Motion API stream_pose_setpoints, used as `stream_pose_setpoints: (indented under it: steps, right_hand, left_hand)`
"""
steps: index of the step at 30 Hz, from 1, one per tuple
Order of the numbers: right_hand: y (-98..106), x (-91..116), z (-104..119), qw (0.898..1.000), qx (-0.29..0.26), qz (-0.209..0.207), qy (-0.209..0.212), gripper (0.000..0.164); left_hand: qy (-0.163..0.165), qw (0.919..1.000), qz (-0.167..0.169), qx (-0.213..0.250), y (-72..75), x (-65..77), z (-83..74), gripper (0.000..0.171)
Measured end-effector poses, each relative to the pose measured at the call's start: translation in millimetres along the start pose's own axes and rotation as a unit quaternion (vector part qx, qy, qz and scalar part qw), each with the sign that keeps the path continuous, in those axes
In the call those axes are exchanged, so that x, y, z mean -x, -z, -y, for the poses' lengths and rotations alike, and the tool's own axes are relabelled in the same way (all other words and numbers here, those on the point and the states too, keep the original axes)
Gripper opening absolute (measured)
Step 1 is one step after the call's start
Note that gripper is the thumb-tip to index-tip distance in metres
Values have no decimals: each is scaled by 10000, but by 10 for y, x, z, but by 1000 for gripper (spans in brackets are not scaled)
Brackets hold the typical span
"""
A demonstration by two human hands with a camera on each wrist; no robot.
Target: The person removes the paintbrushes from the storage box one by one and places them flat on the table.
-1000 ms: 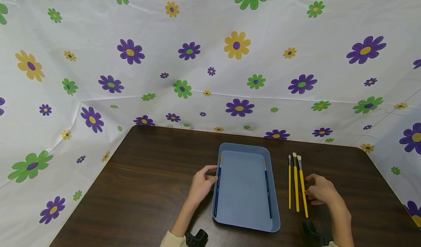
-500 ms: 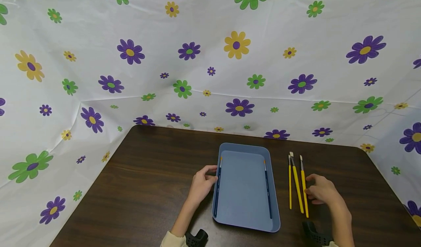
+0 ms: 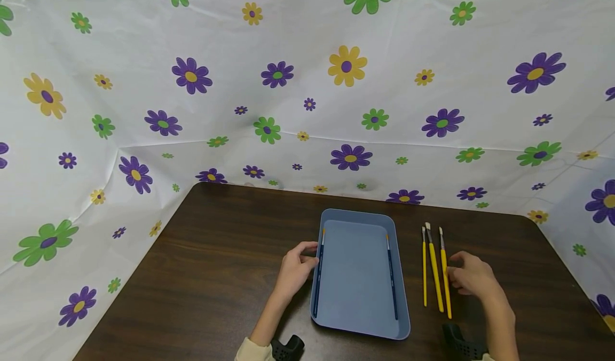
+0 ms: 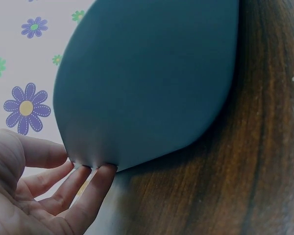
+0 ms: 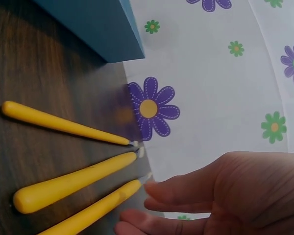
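A shallow blue-grey tray lies on the table. Inside it, one dark-blue paintbrush runs along the left wall and another dark-blue paintbrush along the right. At the tray's left side, my left hand rests its fingertips against the outer wall, as the left wrist view also shows. Right of the tray lie a thin yellow paintbrush, a thicker yellow paintbrush and a third yellow paintbrush, bristles pointing away. My right hand has its bent fingertips right beside the third brush, gripping nothing.
The dark wooden table extends on both sides of the tray. A white cloth printed with flowers hangs behind the table and along its sides. A black wrist mount sits on the left wrist, with a similar mount at the right.
The middle yellow brush has turned, its bristle end shifting left and its handle end right. The rightmost yellow brush has rolled, its bristles now edge-on. The left hand and tray stay put.
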State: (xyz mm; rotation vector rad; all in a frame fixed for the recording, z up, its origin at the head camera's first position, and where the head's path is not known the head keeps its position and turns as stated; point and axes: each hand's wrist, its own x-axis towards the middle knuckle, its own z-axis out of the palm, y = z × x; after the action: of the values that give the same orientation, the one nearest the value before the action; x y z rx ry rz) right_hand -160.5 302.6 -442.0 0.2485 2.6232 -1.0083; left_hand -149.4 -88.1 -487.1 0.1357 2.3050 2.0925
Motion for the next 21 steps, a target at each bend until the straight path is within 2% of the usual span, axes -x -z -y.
stream_pose_setpoints:
  steps: [12, 21]
  right_hand:
    - [95, 123, 156, 9962, 130, -576, 645, 46]
    - [91, 258, 367, 9910, -63, -929, 957, 47]
  left_hand:
    - [4, 10000, -3, -19, -2, 6, 1, 36]
    - [5, 10000, -12, -87, -3, 13, -19, 36]
